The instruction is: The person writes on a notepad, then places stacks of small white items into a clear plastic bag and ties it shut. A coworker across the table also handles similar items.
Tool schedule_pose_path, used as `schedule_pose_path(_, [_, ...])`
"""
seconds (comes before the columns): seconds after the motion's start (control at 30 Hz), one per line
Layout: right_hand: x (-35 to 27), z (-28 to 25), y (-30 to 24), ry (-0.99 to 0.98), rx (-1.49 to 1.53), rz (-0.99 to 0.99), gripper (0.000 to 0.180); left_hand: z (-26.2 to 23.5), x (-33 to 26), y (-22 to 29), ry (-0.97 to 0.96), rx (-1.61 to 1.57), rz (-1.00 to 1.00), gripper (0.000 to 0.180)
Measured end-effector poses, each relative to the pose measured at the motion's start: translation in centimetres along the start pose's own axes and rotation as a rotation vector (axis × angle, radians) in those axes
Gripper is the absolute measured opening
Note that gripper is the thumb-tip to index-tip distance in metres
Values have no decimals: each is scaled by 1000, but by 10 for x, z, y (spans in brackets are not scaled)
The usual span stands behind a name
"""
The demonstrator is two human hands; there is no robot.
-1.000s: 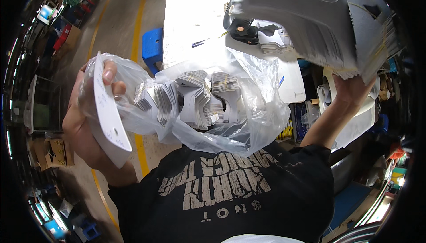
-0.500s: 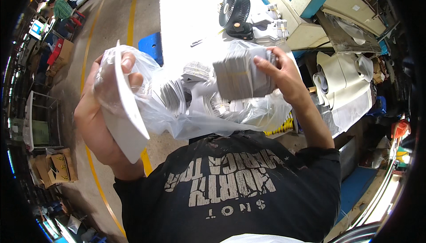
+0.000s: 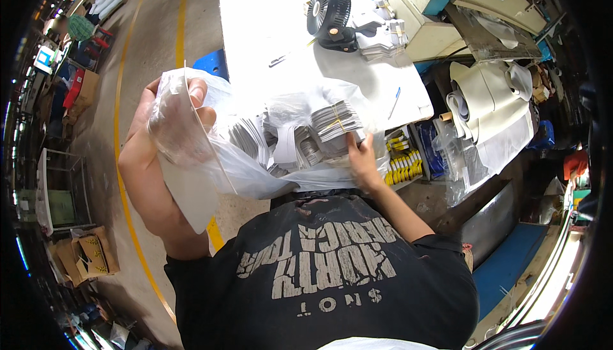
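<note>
At the middle of the frame, you are holding a clear plastic bag (image 3: 255, 152) in front of your chest, just below the near edge of the white worktop (image 3: 268, 37). Your left hand (image 3: 175, 110) is gripping the bag's mouth at the left of the frame, fingers closed around bunched plastic and lifting it high. Your right hand (image 3: 361, 158) is reaching in from the lower right, fingers wrapped around a banded stack of grey sheets (image 3: 335, 120) and pressing it into the bag beside other bundles (image 3: 300, 149) already lying inside.

I judge that the bag is carrying a fair load, and the thin plastic is stretching where your left hand is pinching it. If that grip is slipping or the film is tearing, the bundles could be spilling onto the concrete floor (image 3: 147, 50) below. The stack's corners may also be snagging the bag wall as you are pushing.

Farther up the frame, a small black fan (image 3: 329, 8) is standing on the worktop, with more paper piles (image 3: 383, 34) just beside it.
</note>
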State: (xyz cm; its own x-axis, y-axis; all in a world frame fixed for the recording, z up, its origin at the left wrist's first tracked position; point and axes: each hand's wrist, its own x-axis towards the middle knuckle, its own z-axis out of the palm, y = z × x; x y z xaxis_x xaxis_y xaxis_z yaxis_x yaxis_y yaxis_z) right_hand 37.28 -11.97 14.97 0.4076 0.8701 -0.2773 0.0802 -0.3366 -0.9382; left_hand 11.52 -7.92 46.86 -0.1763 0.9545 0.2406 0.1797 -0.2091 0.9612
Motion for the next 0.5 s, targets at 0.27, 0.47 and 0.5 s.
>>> schedule_pose_path(0.27, [-30, -77, -180, -486, -1215, -107, 57, -37, 21, -24, -160, -475, -54, 35])
schedule_pose_path(0.47, [-9, -154, -272, -746, -618, -812, 48, -109, 43, -61, -347, -780, -93, 34])
schedule_pose_path(0.5, [1, -167, -288, -721, -547, -816, 56, -109, 51, -67, -408, -883, -141, 32])
